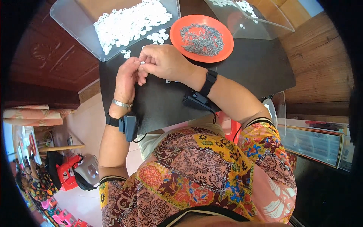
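The person wears a loose, short-sleeved patchwork-print top (196,170) in maroon, pink, mustard yellow, red and blue, covered with paisley scrolls, blossoms and a round red medallion; a plain pink area toward its lower right bears white feathery shapes. Its black neckline band (223,211) and narrow black sleeve trims carry a pale stripe. Pale trousers (149,145) show below the hem. The left wrist has a silver-coloured metal bangle (122,103) and a black strap (112,120) with a dark boxy device (129,127); the right wrist has a similar strapped black device (196,100) with a thin black cable (214,117).
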Motion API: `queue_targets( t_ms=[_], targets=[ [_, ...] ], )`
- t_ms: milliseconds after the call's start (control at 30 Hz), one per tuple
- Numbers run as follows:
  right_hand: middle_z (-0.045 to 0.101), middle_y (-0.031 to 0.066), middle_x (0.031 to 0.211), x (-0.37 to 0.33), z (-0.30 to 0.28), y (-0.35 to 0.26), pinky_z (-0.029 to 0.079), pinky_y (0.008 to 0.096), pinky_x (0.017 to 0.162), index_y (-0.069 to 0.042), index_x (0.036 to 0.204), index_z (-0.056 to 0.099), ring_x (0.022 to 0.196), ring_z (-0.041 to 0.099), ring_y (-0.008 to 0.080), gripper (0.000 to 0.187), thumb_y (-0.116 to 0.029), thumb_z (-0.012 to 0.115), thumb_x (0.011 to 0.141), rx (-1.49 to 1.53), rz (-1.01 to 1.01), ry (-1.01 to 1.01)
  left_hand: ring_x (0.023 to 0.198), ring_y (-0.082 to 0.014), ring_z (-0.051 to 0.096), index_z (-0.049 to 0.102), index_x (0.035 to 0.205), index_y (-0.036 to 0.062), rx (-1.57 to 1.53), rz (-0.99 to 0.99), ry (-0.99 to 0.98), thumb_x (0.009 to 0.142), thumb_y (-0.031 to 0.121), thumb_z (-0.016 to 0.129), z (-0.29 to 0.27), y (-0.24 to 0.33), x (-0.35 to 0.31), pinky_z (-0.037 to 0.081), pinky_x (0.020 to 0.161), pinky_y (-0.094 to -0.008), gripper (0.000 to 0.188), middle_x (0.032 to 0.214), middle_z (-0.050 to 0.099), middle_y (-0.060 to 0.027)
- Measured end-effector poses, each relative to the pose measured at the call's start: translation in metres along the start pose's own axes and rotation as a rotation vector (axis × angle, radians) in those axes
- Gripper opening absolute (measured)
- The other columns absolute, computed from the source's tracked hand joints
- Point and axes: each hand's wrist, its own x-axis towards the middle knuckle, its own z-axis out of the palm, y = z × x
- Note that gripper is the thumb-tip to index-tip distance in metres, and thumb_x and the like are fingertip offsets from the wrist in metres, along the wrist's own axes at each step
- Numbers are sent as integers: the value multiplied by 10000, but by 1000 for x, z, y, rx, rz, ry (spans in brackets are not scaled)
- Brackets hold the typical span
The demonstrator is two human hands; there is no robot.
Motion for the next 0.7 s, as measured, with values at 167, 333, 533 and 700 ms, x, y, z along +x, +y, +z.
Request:
queue_targets(
  t_ms=[167, 333, 533, 700],
  targets=[
    [626, 94, 727, 0, -1, -2, 488, 285, 577, -17, 850, 586, 635, 627, 183, 144, -126, 642, 776, 10, 15, -13, 495, -77, 504, 549, 858, 68, -25, -8, 8, 925, 221, 427, -1, 0, -1, 358, 456, -190, 206, 643, 571, -15],
    [625, 94, 722, 0, 0, -2, 485, 282, 572, -19, 849, 587, 629, 625, 181, 155, -145, 649, 783, 31, 56, -43, 491, -78, 495, 549, 852, 69, -9, 2, -8, 916, 222, 431, -1, 0, 0, 353, 454, -193, 203, 637, 568, -16],
    [636, 112, 694, 1, 0, -4, 490, 351, 573, -36, 799, 592, 652, 647, 253, 142, -155, 644, 741, 29, 58, -16, 492, -77, 495, 550, 842, 68, -4, -5, 3, 913, 223, 435, 1, 2, -1, 353, 454, -193, 206, 634, 567, -16],
    [630, 90, 700, 2, 0, -2, 485, 283, 564, -15, 847, 576, 616, 627, 176, 156, -136, 659, 792, 31, 47, -43, 492, -74, 496, 547, 834, 70, -12, 12, -10, 913, 227, 436, -2, 0, 1, 352, 452, -190, 208, 634, 566, -15]
  ],
)
